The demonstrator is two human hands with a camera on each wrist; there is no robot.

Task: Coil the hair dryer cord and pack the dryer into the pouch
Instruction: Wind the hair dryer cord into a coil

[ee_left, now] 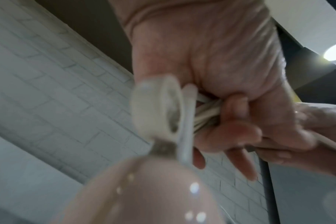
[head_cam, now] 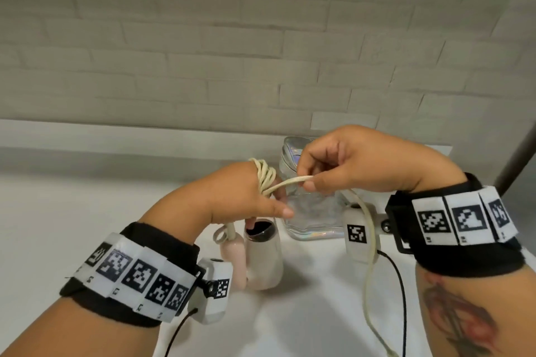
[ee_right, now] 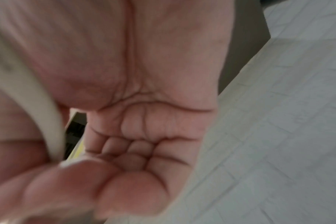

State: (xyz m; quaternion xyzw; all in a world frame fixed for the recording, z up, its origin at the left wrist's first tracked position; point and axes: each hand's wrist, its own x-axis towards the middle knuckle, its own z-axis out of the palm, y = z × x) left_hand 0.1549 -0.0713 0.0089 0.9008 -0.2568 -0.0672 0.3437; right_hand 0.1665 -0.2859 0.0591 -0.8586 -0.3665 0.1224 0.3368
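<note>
over table (head_cam: 87, 226), cord (head_cam: 265, 175) around left hand (head_cam: 232, 197)

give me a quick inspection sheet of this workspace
surface: white table, bare at left
job's things: pink hair dryer hanging upright over the table; clear iridescent pouch behind it
clutter: nothing seen
grippers: left hand holds coiled loops of the cream cord; right hand pinches the next length
cables: uncoiled cord trails off the near edge; thin black camera leads at both wrists
surroundings: white brick wall
</note>
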